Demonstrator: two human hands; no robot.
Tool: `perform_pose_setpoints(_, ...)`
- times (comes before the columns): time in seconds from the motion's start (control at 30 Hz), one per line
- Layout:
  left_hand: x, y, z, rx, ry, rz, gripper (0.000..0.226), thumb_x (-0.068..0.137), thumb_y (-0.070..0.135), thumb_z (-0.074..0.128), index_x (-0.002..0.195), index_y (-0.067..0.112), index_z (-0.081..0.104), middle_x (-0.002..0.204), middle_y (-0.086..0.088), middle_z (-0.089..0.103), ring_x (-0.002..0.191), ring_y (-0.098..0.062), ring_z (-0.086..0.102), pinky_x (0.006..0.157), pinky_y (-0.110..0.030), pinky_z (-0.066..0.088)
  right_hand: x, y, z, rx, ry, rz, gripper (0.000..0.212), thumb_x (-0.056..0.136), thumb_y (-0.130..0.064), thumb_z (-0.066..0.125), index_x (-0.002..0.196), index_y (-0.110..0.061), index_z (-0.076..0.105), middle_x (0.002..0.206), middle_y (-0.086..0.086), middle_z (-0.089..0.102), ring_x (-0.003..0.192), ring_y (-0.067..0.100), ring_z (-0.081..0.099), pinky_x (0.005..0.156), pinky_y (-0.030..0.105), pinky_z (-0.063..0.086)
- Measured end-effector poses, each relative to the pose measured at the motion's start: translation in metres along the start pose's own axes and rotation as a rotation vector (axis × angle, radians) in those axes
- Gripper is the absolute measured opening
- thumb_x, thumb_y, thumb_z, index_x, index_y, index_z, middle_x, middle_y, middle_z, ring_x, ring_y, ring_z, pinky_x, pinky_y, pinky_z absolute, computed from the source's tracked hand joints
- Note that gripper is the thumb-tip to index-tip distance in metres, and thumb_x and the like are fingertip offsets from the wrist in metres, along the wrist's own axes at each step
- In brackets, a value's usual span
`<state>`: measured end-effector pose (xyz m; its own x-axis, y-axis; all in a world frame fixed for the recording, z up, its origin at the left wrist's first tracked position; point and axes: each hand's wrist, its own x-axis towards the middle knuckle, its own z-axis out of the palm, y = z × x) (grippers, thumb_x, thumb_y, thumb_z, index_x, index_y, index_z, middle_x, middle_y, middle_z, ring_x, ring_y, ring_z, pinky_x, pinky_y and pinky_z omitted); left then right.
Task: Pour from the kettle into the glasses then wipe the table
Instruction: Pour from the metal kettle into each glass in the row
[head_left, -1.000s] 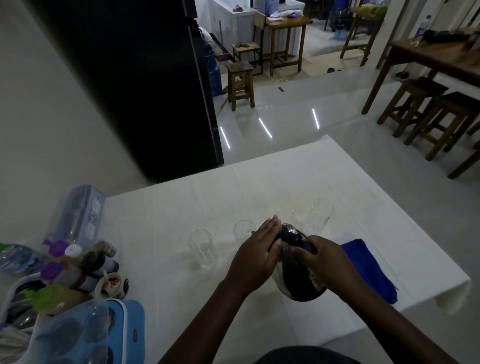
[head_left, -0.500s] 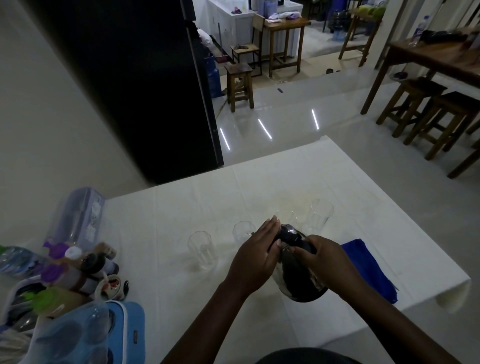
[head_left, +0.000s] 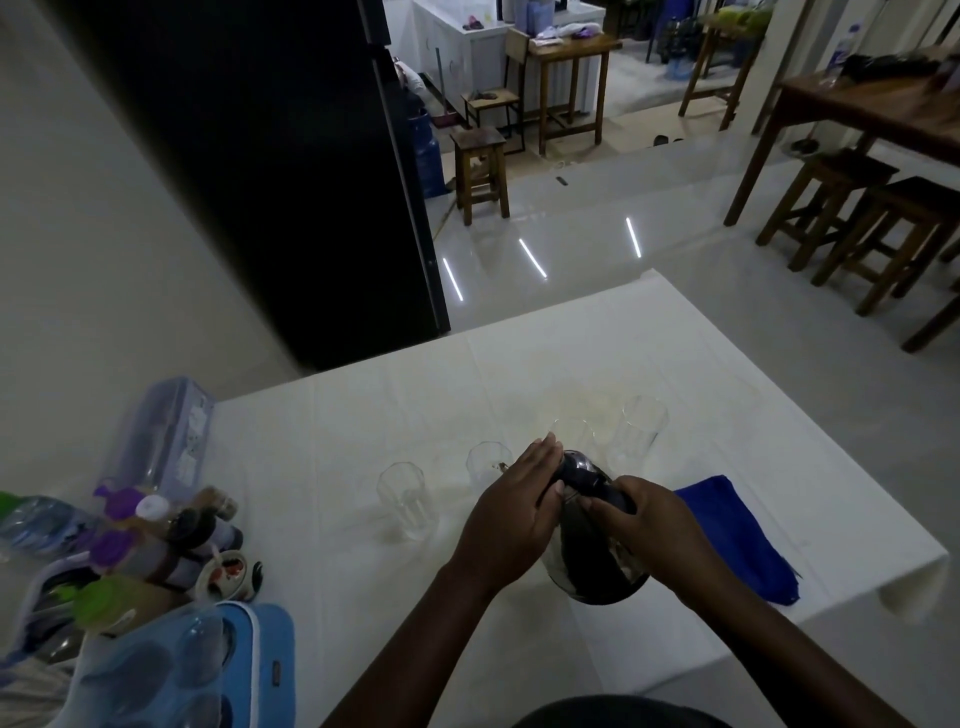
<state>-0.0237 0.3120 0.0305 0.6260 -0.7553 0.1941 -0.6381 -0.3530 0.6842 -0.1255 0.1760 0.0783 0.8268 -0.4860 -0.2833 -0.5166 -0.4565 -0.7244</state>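
Observation:
A dark kettle (head_left: 589, 561) stands on the white table (head_left: 363, 415) close to its near edge. My right hand (head_left: 647, 525) grips the kettle's handle at the top. My left hand (head_left: 511, 512) lies against the kettle's left side and lid, fingers straight. Several clear glasses stand in a row beyond the kettle: one at the left (head_left: 405, 499), one (head_left: 485, 462) partly behind my left hand, one (head_left: 571, 434) behind the kettle top, one at the right (head_left: 641, 426). A blue cloth (head_left: 737, 535) lies on the table, right of the kettle.
Bottles and jars (head_left: 171, 530) crowd the table's left end, with a clear plastic container (head_left: 161, 436) and a blue tray (head_left: 171, 670). A black fridge (head_left: 291, 171) stands behind the table. Wooden stools (head_left: 852, 223) and tables fill the room beyond.

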Motion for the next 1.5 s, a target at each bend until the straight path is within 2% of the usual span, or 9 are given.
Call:
perform_pose_setpoints(0.17,0.001,0.005,0.001,0.052,-0.011,0.042,0.046,0.100,0.027,0.037,0.145,0.017,0.034,0.153,0.006,0.029,0.140,0.002,0.016,0.112,-0.021,0.022,-0.006,0.012,0.003,0.059,0.021,-0.010,0.017,0.084,-0.038,0.060,0.071,-0.030,0.053,0.073,0.000,0.064,0.070,0.017,0.062,0.063,0.032,0.050)
perform_pose_setpoints(0.33,0.007,0.021,0.006,0.078,0.000,0.081,0.046,0.100,0.027,0.038,0.144,0.016,0.035,0.153,0.006,0.029,0.141,0.000,0.016,0.113,-0.022,0.021,-0.007,0.027,-0.008,0.140,0.030,-0.021,0.017,0.085,-0.036,0.061,0.080,-0.019,0.061,0.073,0.004,0.066,0.068,0.018,0.062,0.060,0.031,0.049)
perform_pose_setpoints(0.53,0.024,0.053,0.022,0.090,0.007,0.103,0.049,0.099,0.034,0.033,0.145,0.016,0.035,0.154,0.001,0.029,0.143,-0.003,0.014,0.114,-0.024,0.020,-0.007,0.052,-0.037,0.208,0.051,-0.042,0.024,0.083,-0.037,0.062,0.074,-0.014,0.059,0.065,0.007,0.065,0.063,0.024,0.061,0.053,0.032,0.043)
perform_pose_setpoints(0.67,0.040,0.070,0.038,0.112,0.005,0.111,0.049,0.099,0.033,0.034,0.144,0.014,0.035,0.154,-0.002,0.029,0.143,-0.005,0.012,0.114,-0.020,0.013,-0.004,0.063,-0.058,0.228,0.068,-0.060,0.020,0.084,-0.030,0.063,0.068,-0.018,0.057,0.056,-0.001,0.059,0.054,0.011,0.055,0.049,0.024,0.039)
perform_pose_setpoints(0.77,0.051,0.079,0.051,0.119,0.004,0.119,0.047,0.101,0.028,0.038,0.145,0.012,0.034,0.154,-0.004,0.028,0.143,-0.008,0.012,0.113,-0.017,0.008,0.002,0.072,-0.073,0.240,0.097,-0.049,0.028,0.083,-0.027,0.065,0.059,-0.022,0.050,0.048,-0.007,0.057,0.044,0.003,0.048,0.047,0.023,0.034)
perform_pose_setpoints(0.93,0.068,0.088,0.067,0.107,0.016,0.122,0.046,0.101,0.026,0.039,0.144,0.009,0.034,0.153,-0.006,0.030,0.144,-0.012,0.014,0.114,-0.019,0.010,0.018,0.085,-0.092,0.171,0.112,-0.043,0.031,0.082,-0.028,0.066,0.060,-0.014,0.050,0.051,0.001,0.050,0.050,0.014,0.045,0.050,0.031,0.035)
perform_pose_setpoints(1.1,0.080,0.087,0.076,0.032,0.034,0.039,0.048,0.102,0.032,0.034,0.144,0.010,0.035,0.153,-0.004,0.030,0.143,-0.007,0.014,0.113,-0.017,0.012,0.037,0.087,-0.102,0.097,0.104,-0.072,0.028,0.081,-0.027,0.066,0.065,-0.007,0.055,0.055,0.003,0.053,0.052,0.016,0.046,0.050,0.031,0.034)
perform_pose_setpoints(1.23,0.085,0.082,0.080,0.003,0.042,-0.007,0.045,0.102,0.024,0.039,0.144,0.011,0.035,0.153,-0.003,0.031,0.143,-0.006,0.014,0.114,-0.022,0.016,0.049,0.084,-0.103,0.053,0.066,-0.070,0.025,0.082,-0.028,0.065,0.067,-0.009,0.057,0.057,0.003,0.055,0.054,0.017,0.049,0.051,0.030,0.035)
perform_pose_setpoints(1.5,0.087,0.073,0.082,-0.017,0.039,-0.063,0.046,0.102,0.028,0.036,0.146,0.014,0.032,0.154,0.001,0.029,0.142,-0.003,0.014,0.114,-0.023,0.018,0.057,0.077,-0.101,0.017,0.032,-0.060,0.021,0.083,-0.030,0.064,0.067,-0.016,0.058,0.061,0.003,0.059,0.058,0.017,0.054,0.053,0.029,0.039)
